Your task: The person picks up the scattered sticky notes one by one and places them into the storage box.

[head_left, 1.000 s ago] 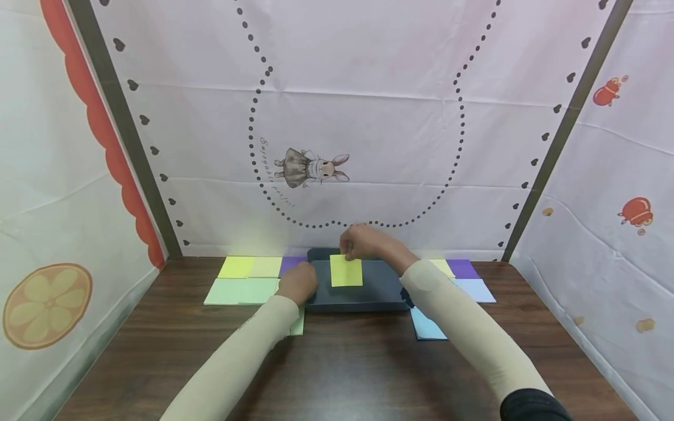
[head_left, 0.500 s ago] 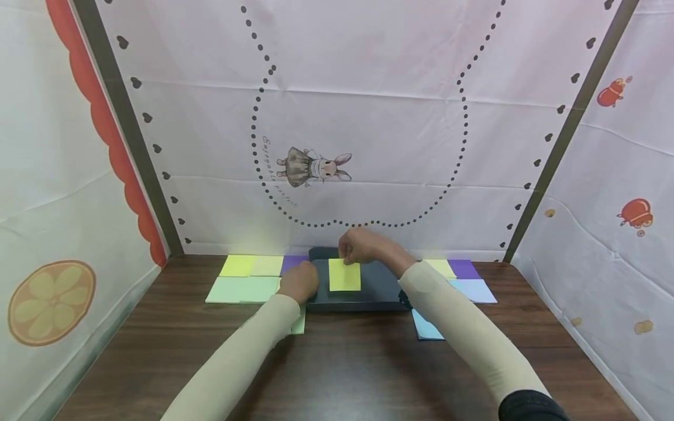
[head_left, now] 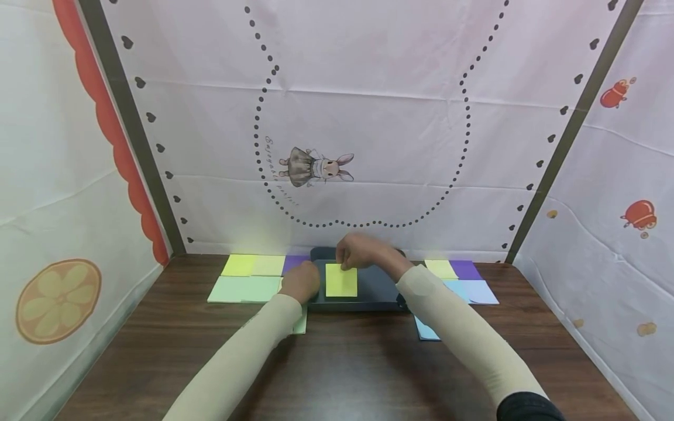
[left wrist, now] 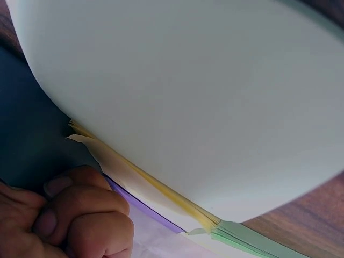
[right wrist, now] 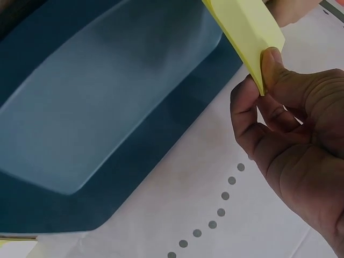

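Note:
My right hand pinches a yellow sticky note pad by its top edge. The right wrist view shows the thumb on one face of the pad and a finger behind it. The pad overlaps the left half of a dark blue-grey tray in the head view. At the tray's left rim is my left hand, fingers curled in toward the palm; the left wrist view shows nothing between them. Beside that hand lie a purple pad and pale green pads, partly hidden by the left sleeve.
Yellow pads lie at the back left. Right of the tray are a pale yellow pad, a purple one and blue pads. A printed white cloth rises behind the brown wooden table.
My right hand has moved slightly left and toward me, carrying the yellow pad over the tray. The left hand keeps its place at the tray's left rim.

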`<act>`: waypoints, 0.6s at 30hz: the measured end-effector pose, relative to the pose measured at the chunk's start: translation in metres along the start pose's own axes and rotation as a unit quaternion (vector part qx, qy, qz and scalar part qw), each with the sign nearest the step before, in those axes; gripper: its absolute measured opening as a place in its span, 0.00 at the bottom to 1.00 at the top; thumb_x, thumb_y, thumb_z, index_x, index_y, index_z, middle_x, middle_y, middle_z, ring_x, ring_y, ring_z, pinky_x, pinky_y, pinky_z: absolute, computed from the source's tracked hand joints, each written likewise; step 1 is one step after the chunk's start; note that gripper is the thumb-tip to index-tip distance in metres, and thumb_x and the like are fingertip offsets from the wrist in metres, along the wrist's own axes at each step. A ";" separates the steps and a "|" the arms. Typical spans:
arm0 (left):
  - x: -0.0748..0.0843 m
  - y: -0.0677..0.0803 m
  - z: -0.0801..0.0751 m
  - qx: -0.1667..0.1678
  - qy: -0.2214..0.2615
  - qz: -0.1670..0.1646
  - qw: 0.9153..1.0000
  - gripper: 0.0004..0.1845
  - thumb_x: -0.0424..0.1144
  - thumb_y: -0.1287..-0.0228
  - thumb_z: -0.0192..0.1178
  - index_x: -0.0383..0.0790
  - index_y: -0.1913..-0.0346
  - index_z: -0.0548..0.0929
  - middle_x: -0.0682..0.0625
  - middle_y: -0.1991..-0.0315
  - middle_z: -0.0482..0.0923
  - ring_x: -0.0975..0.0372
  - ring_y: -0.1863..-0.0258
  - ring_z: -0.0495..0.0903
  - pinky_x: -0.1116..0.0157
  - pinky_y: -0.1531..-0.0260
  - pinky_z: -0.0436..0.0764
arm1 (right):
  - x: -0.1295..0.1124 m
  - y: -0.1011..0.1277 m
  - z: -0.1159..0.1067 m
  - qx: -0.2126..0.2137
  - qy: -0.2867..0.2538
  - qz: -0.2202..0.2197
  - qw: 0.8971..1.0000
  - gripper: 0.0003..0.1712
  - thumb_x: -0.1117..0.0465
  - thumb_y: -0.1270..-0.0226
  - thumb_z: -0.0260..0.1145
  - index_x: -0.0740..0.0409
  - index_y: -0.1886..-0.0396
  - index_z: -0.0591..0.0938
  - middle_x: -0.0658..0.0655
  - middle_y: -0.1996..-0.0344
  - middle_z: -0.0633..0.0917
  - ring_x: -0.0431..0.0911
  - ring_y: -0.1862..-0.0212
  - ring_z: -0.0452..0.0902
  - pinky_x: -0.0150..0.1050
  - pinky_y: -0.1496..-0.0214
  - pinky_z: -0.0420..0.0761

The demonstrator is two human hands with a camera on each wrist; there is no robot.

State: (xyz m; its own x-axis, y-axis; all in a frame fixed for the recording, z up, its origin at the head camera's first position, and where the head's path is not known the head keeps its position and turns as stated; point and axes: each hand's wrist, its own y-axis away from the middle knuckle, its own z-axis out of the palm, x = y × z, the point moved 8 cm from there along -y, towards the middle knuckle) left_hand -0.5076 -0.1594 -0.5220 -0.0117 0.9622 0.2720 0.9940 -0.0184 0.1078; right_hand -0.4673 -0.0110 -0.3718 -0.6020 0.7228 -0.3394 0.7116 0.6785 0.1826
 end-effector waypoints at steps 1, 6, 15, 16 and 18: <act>0.000 0.000 0.000 0.001 0.000 0.001 1.000 0.16 0.38 0.19 0.51 0.33 0.50 0.88 0.43 0.56 0.85 0.54 0.71 0.84 0.51 0.80 0.85 | 0.000 0.000 0.001 -0.002 -0.001 0.002 1.000 0.05 0.66 0.26 0.77 0.56 0.54 0.92 0.57 0.54 0.95 0.47 0.53 0.91 0.44 0.45 0.92; 0.001 0.002 0.000 0.004 0.005 0.009 1.000 0.14 0.38 0.20 0.52 0.36 0.58 0.88 0.45 0.58 0.83 0.55 0.74 0.83 0.54 0.83 0.83 | 0.001 -0.004 0.007 -0.014 -0.003 0.012 1.000 0.05 0.65 0.26 0.77 0.54 0.54 0.92 0.56 0.53 0.95 0.47 0.52 0.91 0.45 0.44 0.92; 0.000 0.004 -0.002 0.007 0.019 0.009 1.000 0.14 0.38 0.21 0.52 0.38 0.59 0.88 0.47 0.60 0.83 0.56 0.75 0.82 0.57 0.84 0.82 | -0.004 -0.006 0.013 -0.017 0.001 0.009 1.000 0.06 0.65 0.26 0.77 0.56 0.53 0.92 0.57 0.52 0.95 0.48 0.51 0.91 0.46 0.42 0.92; 0.000 0.004 -0.002 0.007 0.020 0.008 1.000 0.14 0.38 0.21 0.52 0.38 0.58 0.88 0.47 0.60 0.83 0.56 0.75 0.82 0.57 0.84 0.81 | -0.005 -0.006 0.013 -0.016 0.002 0.008 1.000 0.06 0.65 0.26 0.77 0.56 0.53 0.92 0.57 0.52 0.95 0.49 0.51 0.91 0.46 0.42 0.92; 0.000 0.004 -0.002 0.005 0.022 0.006 1.000 0.14 0.38 0.21 0.52 0.38 0.57 0.88 0.47 0.61 0.83 0.56 0.75 0.82 0.58 0.84 0.81 | -0.006 -0.006 0.015 -0.016 0.001 0.005 1.000 0.06 0.65 0.26 0.77 0.57 0.53 0.92 0.58 0.52 0.95 0.49 0.50 0.92 0.46 0.41 0.92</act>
State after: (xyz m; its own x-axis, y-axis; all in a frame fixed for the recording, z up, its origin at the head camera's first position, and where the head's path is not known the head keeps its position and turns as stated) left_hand -0.5040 -0.1600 -0.5196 -0.0041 0.9491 0.3148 0.9951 -0.0274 0.0955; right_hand -0.4630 -0.0212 -0.3846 -0.5953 0.7300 -0.3356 0.7059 0.6747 0.2155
